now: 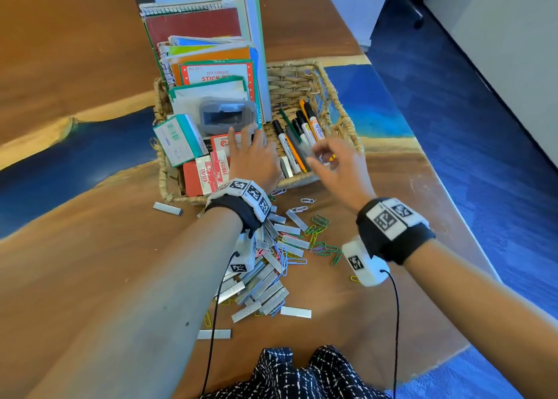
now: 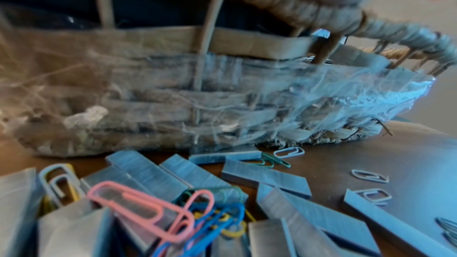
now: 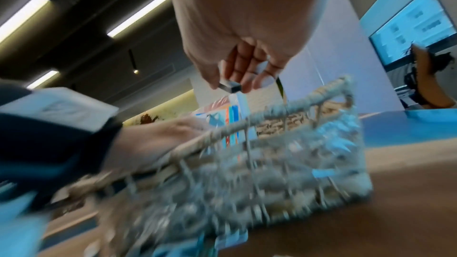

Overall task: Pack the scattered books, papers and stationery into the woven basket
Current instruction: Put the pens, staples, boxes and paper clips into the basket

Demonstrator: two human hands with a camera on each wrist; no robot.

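Observation:
The woven basket [image 1: 347, 123] stands mid-table with upright books and notebooks [image 1: 205, 36], small boxes [image 1: 211, 172] and markers [image 1: 302, 132] inside. My left hand [image 1: 250, 154] reaches over the near rim and rests flat on the boxes. My right hand [image 1: 320, 154] hovers above the basket's front right part, over the markers. In the right wrist view the right hand [image 3: 230, 85] pinches a short metal staple strip [image 3: 231, 87] above the basket [image 3: 272, 163]. Several staple strips [image 1: 265, 284] and coloured paper clips [image 1: 320, 241] lie on the table before the basket [image 2: 173, 95].
A teal box [image 1: 178, 138] and a grey packaged item [image 1: 226, 114] sit in the basket's left half. Single staple strips [image 1: 167, 209] lie apart from the heap. The table's right edge [image 1: 453, 217] drops to blue carpet. My lap [image 1: 302, 374] is at the near edge.

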